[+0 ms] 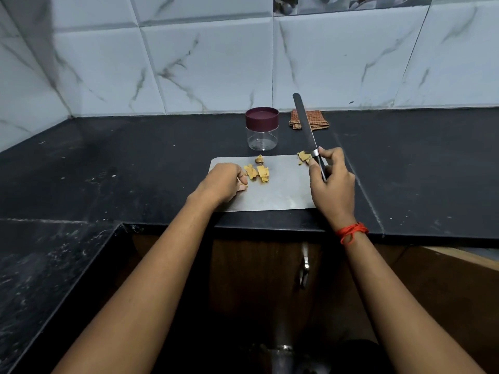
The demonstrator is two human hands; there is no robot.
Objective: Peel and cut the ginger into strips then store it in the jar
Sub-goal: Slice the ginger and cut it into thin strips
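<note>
A steel cutting board (pixel 280 193) lies on the black counter. Two yellow ginger slices (pixel 256 172) lie near its left middle, a small brown bit (pixel 259 159) sits at its far edge, and another ginger piece (pixel 303 157) lies at the far right corner. My left hand (pixel 224 182) rests on the board's left side with curled fingers, fingertips touching the nearest slice. My right hand (pixel 330 176) grips the handle of a long knife (pixel 305 122), whose blade points up and away. A clear jar (pixel 262 136) with a maroon lid stands closed behind the board.
A folded checked cloth (pixel 310 120) lies by the tiled wall, behind the knife blade. The black counter (pixel 135 163) wraps round to the left. A cabinet front with a metal handle (pixel 304 268) is below the counter edge.
</note>
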